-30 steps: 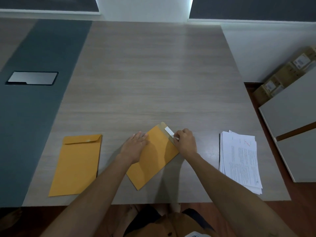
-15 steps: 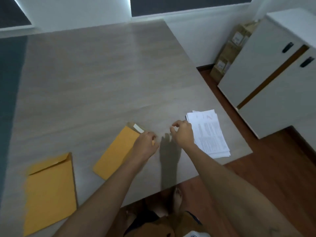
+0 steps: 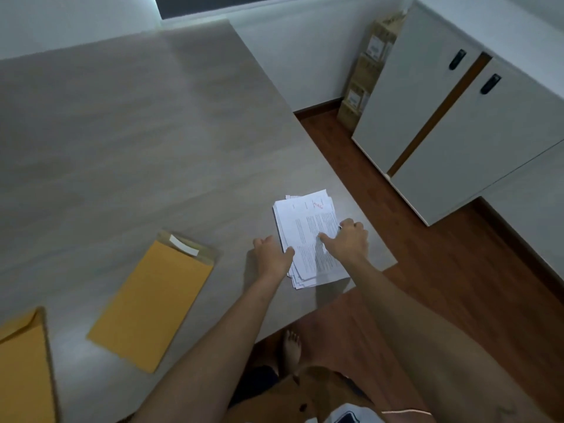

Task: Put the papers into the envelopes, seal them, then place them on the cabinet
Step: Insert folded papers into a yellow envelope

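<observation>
Printed lines on the papers point(image 3: 308, 236) too blurred to read, red mark illegible

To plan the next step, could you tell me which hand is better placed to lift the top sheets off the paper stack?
Probably the right hand: it lies on top of the paper stack, while the left hand only touches its left edge.

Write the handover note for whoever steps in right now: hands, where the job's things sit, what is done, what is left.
Left hand: fingers curled on the left edge of the paper stack, thumb on top.
Right hand: curled over the stack's right edge, thumb pressing the top sheet.
Stack lies at the table's near right corner.
Middle envelope: flat on the table, flap open, white seal strip showing.
Second envelope: far left, flap open.
Cabinet: right of the table, nothing visible on the part of its top in view.
Done: nothing sealed or delivered.
Left: fill, seal, carry both over.
</observation>
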